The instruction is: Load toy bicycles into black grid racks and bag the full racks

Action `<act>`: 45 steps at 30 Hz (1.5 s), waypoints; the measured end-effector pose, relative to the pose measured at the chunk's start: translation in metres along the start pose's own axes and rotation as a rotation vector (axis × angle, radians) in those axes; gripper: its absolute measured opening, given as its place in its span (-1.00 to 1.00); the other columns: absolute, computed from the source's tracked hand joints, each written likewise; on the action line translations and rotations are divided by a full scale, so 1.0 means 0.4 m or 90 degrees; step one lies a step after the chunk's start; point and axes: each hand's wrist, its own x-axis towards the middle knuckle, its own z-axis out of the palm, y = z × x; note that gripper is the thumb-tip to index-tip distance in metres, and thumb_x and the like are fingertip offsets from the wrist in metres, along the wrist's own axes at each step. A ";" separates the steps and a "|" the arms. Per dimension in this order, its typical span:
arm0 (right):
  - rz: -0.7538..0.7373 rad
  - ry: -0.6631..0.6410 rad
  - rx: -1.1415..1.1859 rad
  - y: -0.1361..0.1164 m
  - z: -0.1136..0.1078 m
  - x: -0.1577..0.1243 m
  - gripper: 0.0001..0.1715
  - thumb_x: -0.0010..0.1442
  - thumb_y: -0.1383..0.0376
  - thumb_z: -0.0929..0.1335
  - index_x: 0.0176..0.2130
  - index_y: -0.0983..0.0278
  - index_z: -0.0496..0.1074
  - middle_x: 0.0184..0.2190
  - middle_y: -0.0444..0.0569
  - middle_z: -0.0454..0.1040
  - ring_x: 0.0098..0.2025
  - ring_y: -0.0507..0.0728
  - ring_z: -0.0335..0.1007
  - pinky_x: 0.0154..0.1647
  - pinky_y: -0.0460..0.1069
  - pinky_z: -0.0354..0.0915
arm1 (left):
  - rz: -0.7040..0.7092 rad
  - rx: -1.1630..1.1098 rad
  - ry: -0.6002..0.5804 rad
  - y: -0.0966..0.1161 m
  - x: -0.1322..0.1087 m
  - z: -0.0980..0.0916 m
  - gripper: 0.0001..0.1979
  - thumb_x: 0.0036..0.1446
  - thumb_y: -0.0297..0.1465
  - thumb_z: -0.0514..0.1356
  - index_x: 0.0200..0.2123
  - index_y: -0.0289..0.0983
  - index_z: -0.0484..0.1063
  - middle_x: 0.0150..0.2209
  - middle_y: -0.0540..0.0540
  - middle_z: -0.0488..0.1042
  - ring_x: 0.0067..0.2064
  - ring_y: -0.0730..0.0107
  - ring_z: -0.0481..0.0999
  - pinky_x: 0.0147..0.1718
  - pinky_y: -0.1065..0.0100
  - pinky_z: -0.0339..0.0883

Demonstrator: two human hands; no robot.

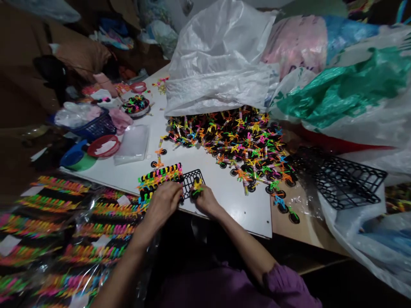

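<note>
- Yellow-and-black plastic toy piece (197,186): held in the fingers of the right hand (205,200), directly over the small black plastic grid (192,182).
- Left hand (163,206): narrow, fingers curled at the grid's left edge; cannot tell whether it grips the grid.
- Grid: flat on the white table (237,214), touching the end of a row of multicoloured wheeled toy pieces (159,177).
- Heap of loose toy pieces (231,145): farther up the table, partly under a white plastic sack (218,60).
- Larger black grid (340,177): right of the heap.
- Clear bags of coloured strips (64,231): left of the hands.
- Blue basket (99,126): far left on the table.
</note>
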 end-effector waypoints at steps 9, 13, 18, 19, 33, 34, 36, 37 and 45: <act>-0.152 -0.068 -0.289 0.011 0.039 0.011 -0.75 0.05 0.47 0.20 -0.23 0.32 0.32 -0.27 0.00 0.34 -0.30 0.06 0.27 -0.27 -0.07 0.22 | -0.018 -0.034 0.020 0.019 -0.055 0.044 -0.73 0.18 -0.34 0.06 -0.06 -0.30 0.31 -0.20 -0.15 0.48 -0.15 0.26 0.43 -0.15 0.24 0.32; -0.146 -0.100 -0.406 -0.015 0.044 0.010 -0.73 0.08 0.44 0.19 -0.18 0.31 0.30 -0.23 0.02 0.32 -0.32 0.06 0.27 -0.31 -0.07 0.20 | -0.022 -0.021 0.036 0.019 -0.048 0.051 -0.75 0.21 -0.30 0.03 -0.12 -0.28 0.36 -0.29 -0.14 0.49 -0.22 0.29 0.45 -0.21 0.27 0.33; -0.167 -0.157 -0.357 -0.025 0.016 -0.012 -0.83 0.12 0.37 0.22 -0.24 0.32 0.33 -0.28 -0.01 0.33 -0.35 0.06 0.26 -0.34 -0.08 0.18 | 0.019 -0.005 0.060 0.033 -0.075 0.055 -0.76 0.23 -0.36 -0.02 -0.22 -0.24 0.42 -0.33 -0.11 0.50 -0.26 0.32 0.47 -0.21 0.28 0.34; -0.181 -0.187 -0.321 -0.023 -0.005 -0.018 -0.85 0.13 0.35 0.24 -0.26 0.31 0.35 -0.31 -0.04 0.34 -0.35 0.05 0.26 -0.33 -0.09 0.18 | 0.039 -0.004 0.062 0.036 -0.086 0.058 -0.76 0.22 -0.37 -0.02 -0.22 -0.22 0.43 -0.32 -0.11 0.51 -0.24 0.31 0.48 -0.20 0.27 0.35; 0.048 0.080 -0.672 -0.021 -0.198 0.079 -0.67 0.16 0.52 0.13 -0.14 0.42 0.35 -0.15 0.20 0.35 -0.16 0.18 0.31 -0.24 0.01 0.25 | 0.064 0.015 0.109 0.055 -0.103 0.073 -0.77 0.19 -0.43 -0.03 -0.25 -0.17 0.42 -0.32 -0.07 0.52 -0.23 0.31 0.49 -0.17 0.29 0.33; 0.039 0.071 -0.667 -0.018 -0.193 0.065 -0.68 0.15 0.51 0.14 -0.14 0.40 0.34 -0.14 0.18 0.35 -0.16 0.17 0.31 -0.24 0.00 0.25 | 0.063 0.018 0.108 0.048 -0.110 0.075 -0.77 0.19 -0.42 -0.03 -0.26 -0.17 0.42 -0.32 -0.06 0.52 -0.23 0.31 0.49 -0.18 0.29 0.33; 0.041 0.098 -0.661 -0.020 -0.200 0.046 -0.66 0.14 0.52 0.15 -0.12 0.36 0.32 -0.12 0.14 0.34 -0.14 0.16 0.30 -0.23 -0.01 0.25 | 0.075 0.023 0.104 0.032 -0.125 0.079 -0.77 0.19 -0.40 -0.03 -0.27 -0.16 0.42 -0.32 -0.06 0.52 -0.25 0.32 0.50 -0.21 0.31 0.34; 0.052 0.119 -0.664 -0.025 -0.211 0.044 -0.65 0.14 0.52 0.14 -0.11 0.35 0.32 -0.12 0.14 0.34 -0.13 0.16 0.30 -0.22 -0.01 0.24 | 0.085 0.026 0.103 0.026 -0.131 0.079 -0.77 0.19 -0.39 -0.03 -0.27 -0.16 0.42 -0.32 -0.05 0.52 -0.26 0.33 0.50 -0.22 0.32 0.34; 0.135 0.070 -0.700 -0.043 -0.270 0.079 -0.66 0.17 0.53 0.11 -0.12 0.42 0.32 -0.19 0.20 0.38 -0.20 0.17 0.40 -0.27 -0.01 0.27 | 0.105 0.101 0.079 0.037 -0.130 0.063 -0.78 0.19 -0.46 -0.01 -0.20 -0.25 0.41 -0.24 -0.08 0.51 -0.14 0.32 0.47 -0.10 0.31 0.29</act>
